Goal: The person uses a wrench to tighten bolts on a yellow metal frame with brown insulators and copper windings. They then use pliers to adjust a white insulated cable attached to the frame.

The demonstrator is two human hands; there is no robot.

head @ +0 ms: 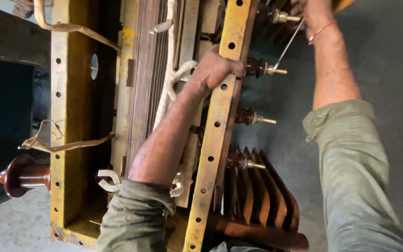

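The left hand (218, 69) is curled over the edge of a yellow perforated steel channel (213, 140), fingers wrapped around its rim and pressed against it, close beside a brown porcelain bushing (257, 68). That channel runs its long axis from the lower middle of the view up toward the top, leaning slightly right, with a single row of round holes along its face. Four brown bushings stand out from its right side, each with a brass stud pointing right, away from the frame; another (253, 118) and another (241, 161) sit below the hand. The right hand (311, 11) is at the top edge, mostly cut off, so I cannot tell how its fingers are set; a thin silver rod (289, 44) slants from it down-left, its lower tip meeting the stud of the bushing by the left hand. Left of the channel lie stacked laminated core plates (143, 84), white tape (176, 77), and a second yellow channel (68, 116) with a large brown insulator (22, 175) beside it.
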